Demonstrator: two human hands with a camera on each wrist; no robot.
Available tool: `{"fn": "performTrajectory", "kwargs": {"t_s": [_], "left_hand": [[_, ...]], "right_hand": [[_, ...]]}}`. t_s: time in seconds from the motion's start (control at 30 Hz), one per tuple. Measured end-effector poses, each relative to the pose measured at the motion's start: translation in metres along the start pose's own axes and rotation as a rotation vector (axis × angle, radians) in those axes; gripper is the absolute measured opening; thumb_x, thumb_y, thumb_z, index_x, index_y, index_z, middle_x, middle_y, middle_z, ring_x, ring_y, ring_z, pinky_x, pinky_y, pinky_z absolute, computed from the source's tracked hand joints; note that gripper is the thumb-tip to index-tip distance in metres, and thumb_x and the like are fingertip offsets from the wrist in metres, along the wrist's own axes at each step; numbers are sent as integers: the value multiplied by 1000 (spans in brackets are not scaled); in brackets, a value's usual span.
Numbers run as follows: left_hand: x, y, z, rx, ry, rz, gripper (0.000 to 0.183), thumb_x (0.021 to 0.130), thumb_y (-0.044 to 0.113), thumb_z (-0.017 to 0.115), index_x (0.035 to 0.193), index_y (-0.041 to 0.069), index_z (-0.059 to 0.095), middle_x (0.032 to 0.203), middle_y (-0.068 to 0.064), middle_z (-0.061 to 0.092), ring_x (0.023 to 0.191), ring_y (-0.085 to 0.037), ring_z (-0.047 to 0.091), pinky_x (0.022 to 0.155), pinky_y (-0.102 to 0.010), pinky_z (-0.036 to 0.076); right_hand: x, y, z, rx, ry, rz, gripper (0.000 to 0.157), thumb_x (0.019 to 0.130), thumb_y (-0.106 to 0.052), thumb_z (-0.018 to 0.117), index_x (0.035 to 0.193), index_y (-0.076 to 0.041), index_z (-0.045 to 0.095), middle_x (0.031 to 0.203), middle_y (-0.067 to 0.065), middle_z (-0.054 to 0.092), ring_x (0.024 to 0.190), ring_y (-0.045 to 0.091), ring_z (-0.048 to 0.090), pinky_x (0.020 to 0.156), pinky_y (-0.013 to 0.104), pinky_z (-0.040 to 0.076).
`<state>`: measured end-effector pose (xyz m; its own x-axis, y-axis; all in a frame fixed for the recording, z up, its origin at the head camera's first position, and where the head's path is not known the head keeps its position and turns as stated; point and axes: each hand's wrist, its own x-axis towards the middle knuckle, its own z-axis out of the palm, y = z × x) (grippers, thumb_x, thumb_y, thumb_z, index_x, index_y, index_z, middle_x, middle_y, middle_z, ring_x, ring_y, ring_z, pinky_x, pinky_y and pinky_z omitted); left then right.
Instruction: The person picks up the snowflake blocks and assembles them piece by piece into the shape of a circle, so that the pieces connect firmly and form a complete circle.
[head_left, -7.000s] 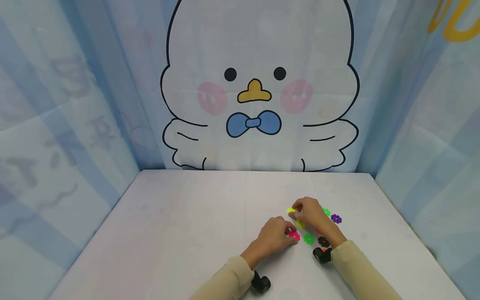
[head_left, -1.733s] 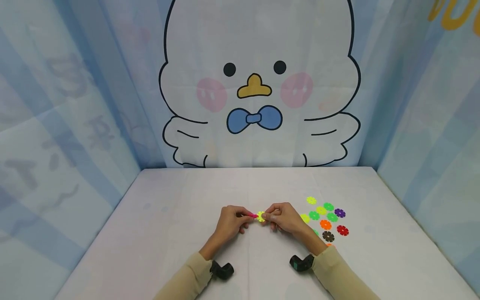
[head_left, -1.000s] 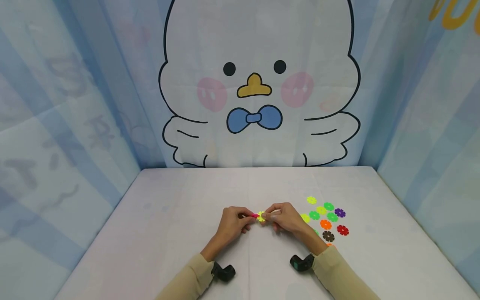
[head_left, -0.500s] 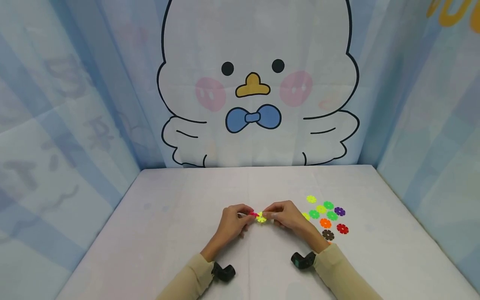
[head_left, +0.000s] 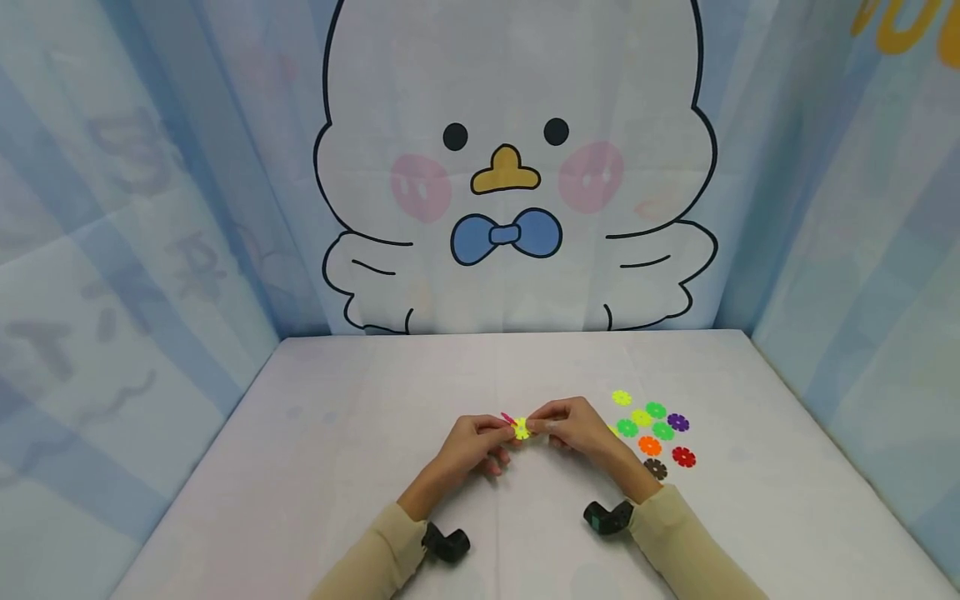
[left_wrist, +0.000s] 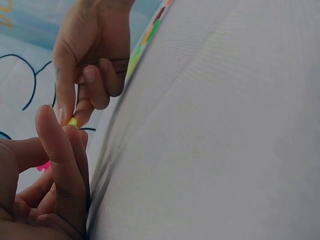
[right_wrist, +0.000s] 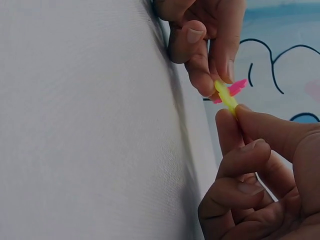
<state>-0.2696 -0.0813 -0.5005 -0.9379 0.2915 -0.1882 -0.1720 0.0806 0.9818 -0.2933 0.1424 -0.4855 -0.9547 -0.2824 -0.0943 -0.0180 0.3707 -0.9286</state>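
My two hands meet above the middle of the table. Thumb and finger of the right hand (head_left: 573,429) pinch one edge of a yellow notched interlocking disc (head_left: 521,428). At its opposite edge, the left hand (head_left: 468,446) holds the same disc between thumb and finger. A pink notched disc (right_wrist: 237,87) crosses the yellow one at an angle, slotted into it, as the right wrist view shows. In the left wrist view, most of the pink disc (left_wrist: 44,166) is hidden behind the left fingers, and only a bit of yellow shows between the fingertips.
Several loose discs lie flat on the white table (head_left: 337,467) right of the hands, among them a purple disc (head_left: 678,422), a red disc (head_left: 684,457), an orange disc (head_left: 650,446) and a brown disc (head_left: 656,469). Printed curtain (head_left: 517,292) stands behind the table.
Both hands came from the loose discs at right to the table's middle with a pink and a yellow disc. Just now, the left fingers shifted from the pink disc to the yellow one.
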Motion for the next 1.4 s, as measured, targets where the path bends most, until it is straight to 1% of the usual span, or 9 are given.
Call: {"fn": "performTrajectory", "kwargs": {"t_s": [0.2, 0.33, 0.5, 0.6, 0.77, 0.93, 1.07, 1.17, 1.4], "left_hand": [[-1, 1, 1, -14, 8, -15, 27, 99, 20, 75, 113, -4, 71, 99, -12, 82, 59, -5, 62, 49, -19, 55], [0, 0, 1, -13, 9, -14, 25, 100, 20, 75, 111, -3, 71, 97, -11, 82, 58, -5, 62, 49, -19, 55], [0, 0, 1, -5, 11, -17, 24, 99, 19, 75, 109, -2, 70, 94, -10, 82, 57, -6, 62, 49, -19, 55], [0, 0, 1, -5, 17, -27, 24, 99, 20, 75, 110, -1, 70, 94, -9, 82, 57, -6, 61, 49, -18, 55], [1, 0, 1, -6, 22, -39, 23, 99, 20, 75, 108, 0, 70, 95, -9, 82, 57, -6, 61, 49, -18, 55], [0, -1, 2, -7, 26, -35, 20, 99, 18, 75, 106, 0, 69, 92, -7, 81, 58, -7, 62, 49, -18, 54], [-1, -2, 2, -11, 27, -27, 20, 99, 18, 75, 105, 0, 68, 92, -8, 81, 58, -7, 62, 49, -18, 55], [-1, -2, 1, -15, 33, -26, 21, 99, 18, 75, 105, 0, 68, 92, -9, 81, 58, -7, 61, 49, -19, 55], [-1, -3, 1, -13, 52, -34, 22, 98, 20, 76, 106, 1, 68, 93, -9, 81, 58, -9, 61, 51, -18, 55]], "right_hand": [[-1, -1, 1, -47, -29, -12, 23, 95, -23, 80, 107, -4, 81, 63, -2, 59, 56, 12, 48, 52, 22, 37], [-2, -1, 1, -62, -36, -16, 21, 96, -22, 79, 107, -4, 81, 65, -2, 61, 56, 12, 48, 51, 22, 37], [-2, -1, -2, -104, -37, -39, 18, 98, -21, 77, 107, -6, 81, 78, 2, 73, 58, 13, 49, 53, 23, 40], [-1, -1, -8, -188, -9, -64, 15, 98, -21, 77, 106, -8, 81, 89, 3, 78, 65, 13, 55, 59, 24, 46], [-4, -2, -30, -378, 43, -76, 12, 96, -20, 79, 104, -12, 82, 98, 2, 79, 85, 15, 63, 74, 29, 52], [-10, -2, -64, -503, 2, -82, 13, 95, -21, 79, 102, -10, 80, 98, 3, 78, 84, 16, 61, 72, 28, 51], [-17, 1, -91, -555, -56, -88, 12, 94, -20, 80, 100, -9, 79, 94, 2, 77, 81, 16, 59, 70, 26, 50], [-21, 2, -104, -569, -85, -74, 13, 93, -18, 80, 101, -8, 79, 92, 2, 74, 83, 17, 59, 71, 27, 52], [-26, 3, -111, -567, -121, 5, 19, 88, -17, 85, 104, -8, 80, 89, 2, 67, 84, 18, 57, 72, 30, 50]]}}
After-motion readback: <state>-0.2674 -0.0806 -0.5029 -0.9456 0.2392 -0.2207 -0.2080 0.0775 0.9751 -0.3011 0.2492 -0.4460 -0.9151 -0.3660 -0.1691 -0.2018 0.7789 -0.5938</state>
